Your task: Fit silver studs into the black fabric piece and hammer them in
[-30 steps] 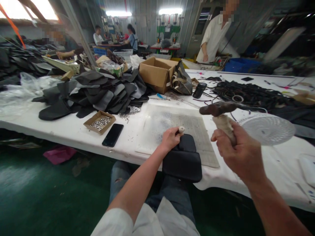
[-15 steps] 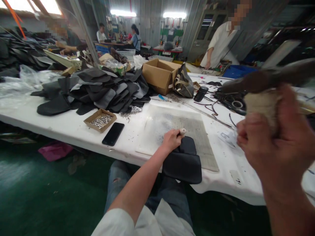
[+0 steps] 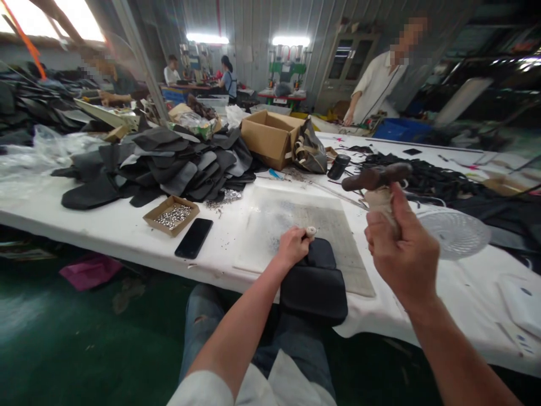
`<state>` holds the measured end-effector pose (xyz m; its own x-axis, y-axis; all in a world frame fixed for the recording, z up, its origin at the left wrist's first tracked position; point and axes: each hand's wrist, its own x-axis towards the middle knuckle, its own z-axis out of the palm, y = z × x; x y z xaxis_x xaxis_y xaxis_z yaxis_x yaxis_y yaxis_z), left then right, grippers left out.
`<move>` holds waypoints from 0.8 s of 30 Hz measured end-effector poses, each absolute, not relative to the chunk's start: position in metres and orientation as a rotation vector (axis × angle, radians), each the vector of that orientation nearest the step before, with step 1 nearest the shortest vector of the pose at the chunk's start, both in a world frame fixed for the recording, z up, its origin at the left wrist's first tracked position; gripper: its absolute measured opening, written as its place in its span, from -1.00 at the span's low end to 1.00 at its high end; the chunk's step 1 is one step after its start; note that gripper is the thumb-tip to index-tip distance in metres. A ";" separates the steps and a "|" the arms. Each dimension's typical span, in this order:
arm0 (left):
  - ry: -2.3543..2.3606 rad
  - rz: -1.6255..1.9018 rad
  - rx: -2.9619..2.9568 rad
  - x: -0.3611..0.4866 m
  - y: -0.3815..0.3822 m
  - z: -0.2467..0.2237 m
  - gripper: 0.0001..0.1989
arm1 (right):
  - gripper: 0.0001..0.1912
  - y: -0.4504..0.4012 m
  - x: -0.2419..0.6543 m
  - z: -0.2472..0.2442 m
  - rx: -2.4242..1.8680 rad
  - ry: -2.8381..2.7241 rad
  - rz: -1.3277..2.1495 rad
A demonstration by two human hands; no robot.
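My left hand [image 3: 293, 247] grips a small pale punch [image 3: 311, 232], its round top showing above the fingers. The punch stands at the upper edge of a black padded piece [image 3: 322, 254], and a larger black part [image 3: 313, 293] of it hangs over the table edge. Under them lies a flat grey-white board [image 3: 344, 231]. Raised to the right, above the table, my right hand [image 3: 401, 254] is wrapped round the cloth-bound handle of a hammer [image 3: 376, 176]. The hammer's dark head is clear of the punch.
An open tray of metal studs [image 3: 171, 216] and a phone [image 3: 194, 238] lie left of the board. Behind are a heap of dark cut pieces [image 3: 169, 158], a cardboard box [image 3: 270, 138] and a black jar [image 3: 338, 167]. Right sits a round fan grille [image 3: 456, 234]. Several people work farther back.
My right hand and the hammer have moved left and away from the camera, nearer the punch. The left hand keeps its grip on the punch. The view has shifted slightly.
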<state>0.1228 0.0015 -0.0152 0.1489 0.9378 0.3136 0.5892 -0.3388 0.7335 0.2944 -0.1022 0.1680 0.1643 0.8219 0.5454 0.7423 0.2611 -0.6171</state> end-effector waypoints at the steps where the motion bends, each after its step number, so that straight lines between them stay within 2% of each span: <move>1: 1.451 1.063 1.985 0.123 0.001 -0.015 -0.86 | -0.20 -0.103 0.295 0.160 -1.494 -1.560 0.038; 3: 1.458 1.057 1.980 0.123 0.000 -0.014 -0.85 | -0.21 -0.102 0.294 0.140 -1.502 -1.633 0.045; 6: 1.469 1.029 1.979 0.122 -0.001 -0.011 -0.86 | -0.23 -0.099 0.299 0.115 -1.555 -1.813 0.365; 8: 1.462 1.024 1.973 0.122 -0.001 -0.010 -0.87 | -0.23 -0.096 0.309 0.106 -1.604 -1.747 0.406; 11: 1.434 1.043 1.962 0.122 -0.001 -0.009 -0.88 | -0.23 -0.089 0.337 0.097 -1.699 -1.655 0.102; 14: 1.394 1.078 1.933 0.121 0.000 -0.008 -0.90 | -0.31 -0.080 0.377 0.075 -1.927 -1.734 -0.204; 19: 1.373 1.116 1.861 0.119 0.002 -0.007 -0.91 | -0.39 -0.073 0.418 0.029 -2.265 -1.844 -0.390; 22: 1.377 1.120 1.846 0.119 0.003 -0.007 -0.90 | -0.44 -0.077 0.398 0.019 -2.130 -1.924 -0.521; 24: 1.370 1.125 1.840 0.119 0.003 -0.007 -0.89 | -0.46 -0.082 0.369 0.018 -1.921 -1.958 -0.479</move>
<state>0.1187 0.0034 -0.0070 0.1178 0.9515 0.2842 0.4643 -0.3057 0.8312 0.3687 -0.0818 0.0176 -0.0151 0.8793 0.4761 0.9998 0.0209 -0.0070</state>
